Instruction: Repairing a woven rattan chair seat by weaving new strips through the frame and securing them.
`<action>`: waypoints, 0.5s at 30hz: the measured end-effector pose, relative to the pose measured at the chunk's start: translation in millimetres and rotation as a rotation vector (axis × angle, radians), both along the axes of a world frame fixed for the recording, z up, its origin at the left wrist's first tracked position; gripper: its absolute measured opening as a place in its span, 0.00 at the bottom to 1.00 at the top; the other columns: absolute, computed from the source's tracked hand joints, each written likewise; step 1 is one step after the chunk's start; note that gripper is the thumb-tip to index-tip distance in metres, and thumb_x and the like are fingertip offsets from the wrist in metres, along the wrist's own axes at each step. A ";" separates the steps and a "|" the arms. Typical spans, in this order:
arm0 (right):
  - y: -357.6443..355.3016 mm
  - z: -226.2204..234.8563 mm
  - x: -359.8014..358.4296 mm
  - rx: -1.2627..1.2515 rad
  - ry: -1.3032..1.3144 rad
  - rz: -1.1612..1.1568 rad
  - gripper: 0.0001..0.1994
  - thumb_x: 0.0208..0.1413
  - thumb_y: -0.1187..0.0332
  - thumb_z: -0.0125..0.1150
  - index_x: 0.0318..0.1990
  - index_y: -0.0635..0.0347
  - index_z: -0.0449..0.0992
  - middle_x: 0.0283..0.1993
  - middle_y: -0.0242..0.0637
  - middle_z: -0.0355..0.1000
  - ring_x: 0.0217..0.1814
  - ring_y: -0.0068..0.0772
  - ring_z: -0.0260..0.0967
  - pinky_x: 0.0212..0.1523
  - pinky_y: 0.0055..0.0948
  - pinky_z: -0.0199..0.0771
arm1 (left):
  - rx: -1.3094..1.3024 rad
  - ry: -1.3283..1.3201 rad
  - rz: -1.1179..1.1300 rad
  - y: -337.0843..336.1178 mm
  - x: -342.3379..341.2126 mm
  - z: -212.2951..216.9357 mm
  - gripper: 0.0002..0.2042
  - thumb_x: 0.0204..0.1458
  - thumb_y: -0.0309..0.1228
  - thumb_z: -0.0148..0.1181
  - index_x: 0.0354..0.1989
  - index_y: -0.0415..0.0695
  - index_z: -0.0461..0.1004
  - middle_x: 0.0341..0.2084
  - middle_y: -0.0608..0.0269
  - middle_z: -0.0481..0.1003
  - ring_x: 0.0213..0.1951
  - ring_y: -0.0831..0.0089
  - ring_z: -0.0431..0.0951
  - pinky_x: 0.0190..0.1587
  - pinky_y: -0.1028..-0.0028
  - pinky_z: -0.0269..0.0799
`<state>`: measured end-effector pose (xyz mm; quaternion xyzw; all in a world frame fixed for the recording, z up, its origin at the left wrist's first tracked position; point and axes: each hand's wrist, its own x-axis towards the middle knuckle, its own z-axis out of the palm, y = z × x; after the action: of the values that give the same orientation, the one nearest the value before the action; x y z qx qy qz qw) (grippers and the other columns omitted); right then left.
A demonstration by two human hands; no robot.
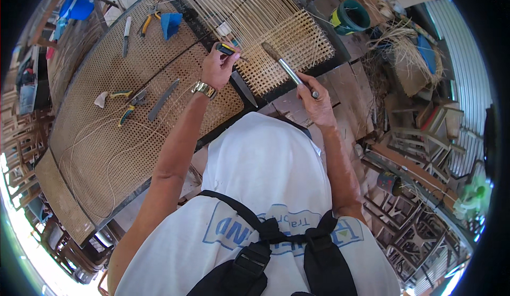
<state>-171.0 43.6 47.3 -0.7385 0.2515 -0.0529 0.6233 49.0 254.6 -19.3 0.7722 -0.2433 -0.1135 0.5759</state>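
Note:
My left hand [217, 67], a metal watch [204, 89] on its wrist, is closed round a screwdriver-like tool [226, 48] with a black and yellow handle. Its thin tip points at the woven cane strips [287, 46], which are stretched over a dark frame [332, 59]. In my right hand [316, 102] is a metal rod tool [289, 72]; its brown, rounded far end lies over the weave, and my fingers partly hide its near end. A wide blade [245, 90] rests on the frame beside my left hand. Loose parallel strips run beyond the woven part.
On the cane panel [90, 131] at left lie a knife [163, 100], a white-handled knife [126, 37], pliers [136, 100], orange-handled pliers [149, 21] and a blue scrap [170, 25]. A green bucket [350, 17] stands at far right. Stacked chair frames [419, 227] fill the lower right.

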 end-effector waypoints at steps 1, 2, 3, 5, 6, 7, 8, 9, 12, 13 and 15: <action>0.5 0.7 0.4 0.003 -0.003 -0.013 0.16 0.67 0.67 0.57 0.60 0.59 0.75 0.29 0.23 0.68 0.26 0.10 0.57 0.26 0.15 0.57 | 0.037 0.032 0.008 -1.7 0.0 3.3 0.10 0.58 0.33 0.66 0.44 0.45 0.74 0.37 0.64 0.83 0.34 0.75 0.81 0.37 0.74 0.77; 1.0 2.1 1.7 0.017 0.001 -0.006 0.16 0.66 0.67 0.57 0.59 0.61 0.75 0.29 0.24 0.68 0.29 0.12 0.59 0.30 0.17 0.61 | 0.041 0.029 -0.004 -2.3 3.2 1.2 0.10 0.58 0.33 0.66 0.44 0.45 0.74 0.37 0.64 0.83 0.34 0.75 0.81 0.37 0.74 0.77; 1.9 3.7 3.0 0.031 0.004 0.001 0.16 0.66 0.67 0.58 0.58 0.62 0.75 0.30 0.24 0.67 0.32 0.15 0.60 0.33 0.20 0.64 | 0.007 -0.010 0.023 -2.0 8.5 -2.7 0.09 0.59 0.32 0.66 0.43 0.45 0.75 0.36 0.64 0.82 0.34 0.75 0.81 0.36 0.74 0.77; 4.2 9.1 5.0 0.047 -0.013 -0.007 0.16 0.66 0.68 0.58 0.58 0.62 0.75 0.29 0.24 0.67 0.32 0.15 0.60 0.33 0.20 0.64 | -0.025 -0.051 0.043 -5.8 7.1 4.0 0.08 0.59 0.31 0.65 0.43 0.45 0.75 0.36 0.64 0.82 0.33 0.76 0.81 0.36 0.74 0.77; 4.9 9.8 5.0 0.060 -0.028 -0.004 0.15 0.65 0.68 0.58 0.57 0.62 0.75 0.29 0.25 0.67 0.31 0.15 0.60 0.32 0.20 0.64 | -0.023 -0.047 0.012 -6.5 2.1 6.8 0.08 0.59 0.31 0.65 0.42 0.45 0.75 0.35 0.65 0.82 0.33 0.75 0.82 0.35 0.73 0.77; 4.9 8.3 4.3 0.064 -0.033 -0.013 0.15 0.65 0.68 0.58 0.57 0.62 0.75 0.29 0.25 0.67 0.31 0.15 0.60 0.32 0.20 0.64 | -0.021 -0.044 -0.019 -6.6 -1.3 12.2 0.08 0.58 0.31 0.66 0.42 0.45 0.76 0.33 0.65 0.82 0.32 0.75 0.82 0.34 0.73 0.77; 4.7 5.8 3.0 0.055 -0.054 0.008 0.15 0.65 0.68 0.58 0.57 0.62 0.75 0.29 0.25 0.67 0.31 0.15 0.60 0.31 0.20 0.64 | 0.121 -0.099 -0.043 -5.1 -2.3 11.6 0.10 0.58 0.32 0.66 0.44 0.45 0.75 0.31 0.65 0.81 0.30 0.75 0.81 0.33 0.73 0.76; 4.3 2.7 2.0 0.045 -0.075 0.028 0.15 0.65 0.69 0.57 0.57 0.63 0.75 0.29 0.25 0.67 0.30 0.15 0.60 0.30 0.20 0.63 | 0.126 -0.104 -0.050 -5.3 -2.6 5.8 0.10 0.58 0.32 0.66 0.44 0.45 0.75 0.31 0.65 0.81 0.30 0.75 0.81 0.33 0.73 0.76; 3.2 -14.0 0.4 0.017 -0.110 0.027 0.15 0.65 0.69 0.57 0.57 0.63 0.75 0.29 0.28 0.68 0.29 0.16 0.60 0.30 0.21 0.64 | 0.173 -0.140 -0.098 -7.4 -2.2 -5.0 0.13 0.58 0.32 0.66 0.48 0.45 0.73 0.30 0.61 0.81 0.27 0.76 0.79 0.30 0.73 0.74; 3.1 -15.1 1.0 0.021 -0.113 0.017 0.15 0.65 0.69 0.57 0.57 0.63 0.75 0.29 0.28 0.68 0.29 0.16 0.60 0.30 0.21 0.64 | 0.177 -0.143 -0.107 -9.6 -3.8 -0.2 0.13 0.58 0.32 0.66 0.48 0.45 0.73 0.30 0.61 0.81 0.27 0.76 0.79 0.30 0.73 0.74; 4.7 -16.5 3.4 -0.011 -0.073 0.035 0.16 0.66 0.68 0.57 0.59 0.61 0.75 0.31 0.24 0.68 0.33 0.15 0.61 0.34 0.19 0.65 | 0.211 -0.096 -0.090 -14.3 -5.9 9.9 0.13 0.58 0.32 0.66 0.47 0.45 0.73 0.30 0.61 0.81 0.27 0.74 0.81 0.30 0.73 0.74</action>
<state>-167.5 48.3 30.8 -0.7437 0.2152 -0.0703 0.6291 43.1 240.2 -9.5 0.8213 -0.2919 -0.1272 0.4734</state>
